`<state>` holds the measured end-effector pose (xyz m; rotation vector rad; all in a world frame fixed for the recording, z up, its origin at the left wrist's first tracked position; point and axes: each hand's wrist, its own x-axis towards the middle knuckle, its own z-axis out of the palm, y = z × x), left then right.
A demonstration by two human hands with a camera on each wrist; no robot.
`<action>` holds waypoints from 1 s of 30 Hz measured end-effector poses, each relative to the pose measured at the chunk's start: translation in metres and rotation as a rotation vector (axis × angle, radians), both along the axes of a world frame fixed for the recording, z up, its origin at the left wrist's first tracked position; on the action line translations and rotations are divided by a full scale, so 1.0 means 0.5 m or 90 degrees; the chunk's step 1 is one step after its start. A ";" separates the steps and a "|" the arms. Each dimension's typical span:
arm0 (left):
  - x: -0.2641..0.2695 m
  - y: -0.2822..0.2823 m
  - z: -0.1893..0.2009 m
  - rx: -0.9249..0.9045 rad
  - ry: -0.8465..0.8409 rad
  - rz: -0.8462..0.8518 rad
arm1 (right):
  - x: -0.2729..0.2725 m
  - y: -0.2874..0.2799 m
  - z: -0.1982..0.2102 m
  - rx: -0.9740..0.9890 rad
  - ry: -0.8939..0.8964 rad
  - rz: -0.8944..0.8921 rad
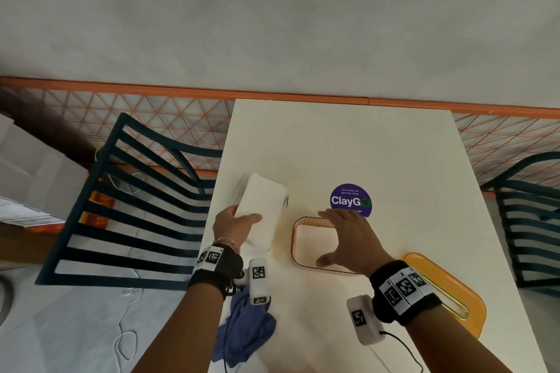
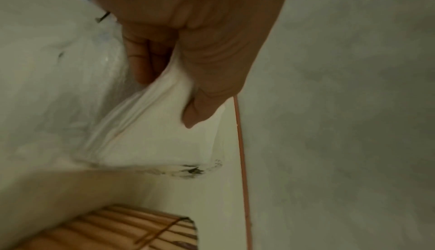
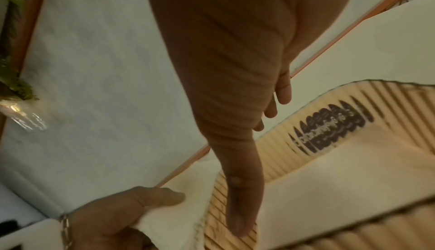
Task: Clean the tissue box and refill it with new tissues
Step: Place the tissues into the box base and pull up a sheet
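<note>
My left hand (image 1: pixel 242 215) grips a stack of white tissues (image 1: pixel 263 209) in a clear wrapper, tilted above the white table (image 1: pixel 378 145), just left of the tissue box. In the left wrist view the thumb and fingers (image 2: pixel 200 109) pinch the tissue stack (image 2: pixel 153 135) at its near end. The peach ribbed tissue box (image 1: pixel 303 244) stands with its top open and nothing in it. My right hand (image 1: pixel 325 238) spreads over it, fingers by the far rim. In the right wrist view its thumb (image 3: pixel 240 207) touches the tissue box (image 3: pixel 329 135) on its ribbed wall.
An orange lid (image 1: pixel 451 294) lies right of the box by the table's edge. A blue cloth (image 1: pixel 245 333) is bunched at the near left. A purple round sticker (image 1: pixel 350 200) sits behind the box. Dark slatted chairs (image 1: pixel 130 206) flank the table.
</note>
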<state>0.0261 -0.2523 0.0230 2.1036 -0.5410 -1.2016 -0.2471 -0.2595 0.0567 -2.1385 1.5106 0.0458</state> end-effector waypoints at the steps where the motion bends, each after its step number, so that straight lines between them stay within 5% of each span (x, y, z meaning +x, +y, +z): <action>1: 0.000 0.003 0.007 -0.016 0.032 0.017 | 0.009 -0.007 0.010 0.001 -0.021 -0.007; 5: 0.012 0.023 0.050 -0.094 0.042 -0.031 | 0.061 -0.048 0.049 0.044 -0.134 -0.037; 14: 0.075 0.054 0.140 -0.207 -0.218 -0.301 | 0.173 -0.128 0.029 0.164 -0.332 -0.031; 30: 0.074 0.060 0.029 -0.184 -0.006 0.015 | 0.225 -0.118 -0.074 0.212 -0.385 -0.080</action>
